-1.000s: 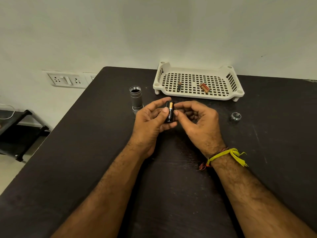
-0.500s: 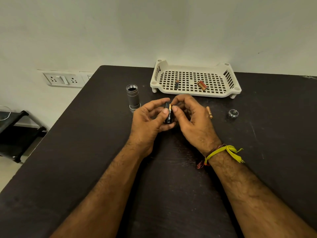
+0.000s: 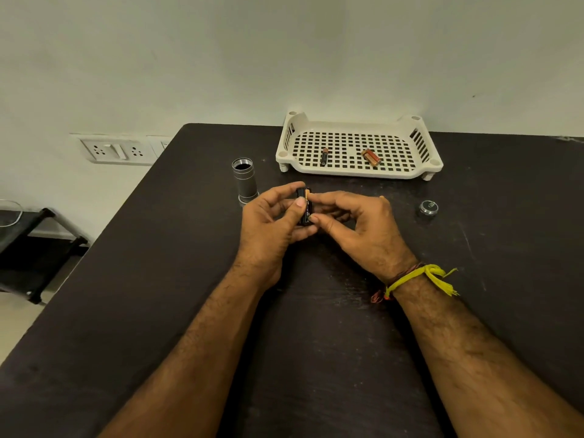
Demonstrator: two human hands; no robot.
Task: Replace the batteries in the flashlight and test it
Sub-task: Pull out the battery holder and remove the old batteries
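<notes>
We are seated at a dark surface [image 3: 158, 279], looking down at two bare hands that meet in the middle. Our left hand [image 3: 268, 229] grips a small black battery holder [image 3: 305, 206] between thumb and fingers, and our right hand [image 3: 357, 226] pinches its other side, seemingly seating a cell. The flashlight body [image 3: 244, 180] stands upright with its open end upward, just left of the hands. Its end cap [image 3: 428, 207] lies well apart to the right. A white slotted tray [image 3: 360, 173] at the back holds one black battery [image 3: 324, 156] and a copper-coloured pair [image 3: 371, 157].

We judge that a cell pushed in the wrong way round would leave the light dead when tested. A slipping pinch could drop the holder, and a passing wrist might tip the upright body.

The holder shows a gold band, but no brand or writing is readable anywhere.
</notes>
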